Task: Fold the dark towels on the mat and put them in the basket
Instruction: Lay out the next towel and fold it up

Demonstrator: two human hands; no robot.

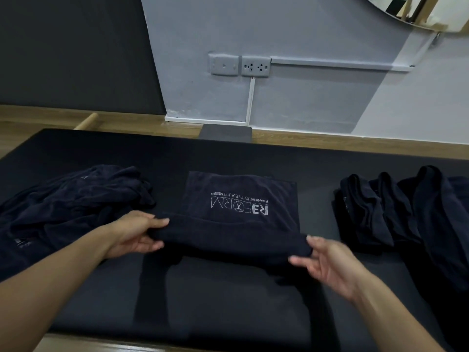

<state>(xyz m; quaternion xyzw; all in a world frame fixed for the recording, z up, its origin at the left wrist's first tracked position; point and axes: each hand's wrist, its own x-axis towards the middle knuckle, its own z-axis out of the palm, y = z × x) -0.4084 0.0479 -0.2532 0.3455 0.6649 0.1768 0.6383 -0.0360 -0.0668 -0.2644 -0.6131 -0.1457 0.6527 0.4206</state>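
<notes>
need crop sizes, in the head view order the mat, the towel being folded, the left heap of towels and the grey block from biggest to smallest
1. mat
2. left heap of towels and towel being folded: about alike, the frame edge cuts the heap, so unranked
3. grey block

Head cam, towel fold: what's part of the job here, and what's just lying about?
Job:
- dark navy towel with white logo, gripped at its near fold by left hand and right hand
- crumpled pile of dark towels
- row of dark towels at right
- black padded mat

Lying about:
- grey wall sockets
- grey foam block
- light wooden rod

Basket not in view.
</notes>
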